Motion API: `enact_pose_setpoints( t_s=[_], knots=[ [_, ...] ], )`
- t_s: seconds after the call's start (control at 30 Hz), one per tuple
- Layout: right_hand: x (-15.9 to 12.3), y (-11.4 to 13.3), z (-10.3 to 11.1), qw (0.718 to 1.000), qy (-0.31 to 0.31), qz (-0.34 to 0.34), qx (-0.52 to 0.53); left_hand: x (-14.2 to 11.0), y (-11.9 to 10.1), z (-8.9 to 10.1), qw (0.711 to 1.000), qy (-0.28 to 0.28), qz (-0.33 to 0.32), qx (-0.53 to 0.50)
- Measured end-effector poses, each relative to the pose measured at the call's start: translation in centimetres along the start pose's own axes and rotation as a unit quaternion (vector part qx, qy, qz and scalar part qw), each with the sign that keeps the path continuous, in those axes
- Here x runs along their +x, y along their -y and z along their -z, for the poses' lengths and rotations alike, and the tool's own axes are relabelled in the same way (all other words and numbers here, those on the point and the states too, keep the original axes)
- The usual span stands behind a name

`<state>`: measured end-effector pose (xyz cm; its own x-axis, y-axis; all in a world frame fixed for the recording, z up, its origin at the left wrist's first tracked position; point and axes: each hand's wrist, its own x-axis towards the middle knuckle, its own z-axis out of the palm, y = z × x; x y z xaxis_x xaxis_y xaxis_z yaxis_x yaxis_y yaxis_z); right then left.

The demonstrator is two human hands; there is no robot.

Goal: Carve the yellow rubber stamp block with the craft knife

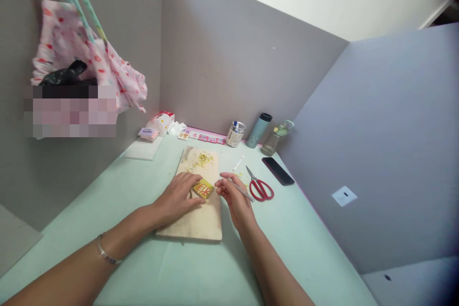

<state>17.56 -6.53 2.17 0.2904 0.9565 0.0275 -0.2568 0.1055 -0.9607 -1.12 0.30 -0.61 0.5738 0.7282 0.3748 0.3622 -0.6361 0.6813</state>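
Note:
My left hand (183, 192) presses a small yellow carving block (203, 189) with red and pale characters against a wooden board (195, 224), thumb and fingers along its edges. In my right hand (234, 201) is a slim grey pen-shaped carving tool (245, 193), held between thumb and fingers just right of the block. Its tip is too small to make out. Curly yellow shavings (205, 158) lie on the far part of the board. Red-handled scissors (261, 188) rest on the table beside my right hand, near a thin white stick (238, 163).
Right of the scissors lies a black phone (278, 170). Along the back stand a can (235, 134), a teal tumbler (258, 130) and a clear green-lidded bottle (275, 139). Several printed pieces (208, 138) and a tissue pack (161, 123) sit leftward. A pink fabric bag (124, 79) hangs at left.

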Motion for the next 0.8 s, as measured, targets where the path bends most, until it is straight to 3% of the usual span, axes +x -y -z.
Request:
enact_pose_setpoints(
  t_s=[0.47,0.6,0.8],
  knots=[
    [0.2,-0.2,-0.3,0.999,-0.004,-0.023,0.033,0.2,-0.4,-1.3,0.996,0.008,-0.028,0.09],
    [0.6,-0.5,-0.1,0.999,-0.019,-0.009,0.028,-0.3,-0.2,-0.8,0.997,0.043,-0.041,0.059],
    [0.9,-0.5,0.1,0.999,-0.047,0.008,0.009,-0.3,0.2,0.4,0.998,0.05,-0.018,0.033]
  ],
)
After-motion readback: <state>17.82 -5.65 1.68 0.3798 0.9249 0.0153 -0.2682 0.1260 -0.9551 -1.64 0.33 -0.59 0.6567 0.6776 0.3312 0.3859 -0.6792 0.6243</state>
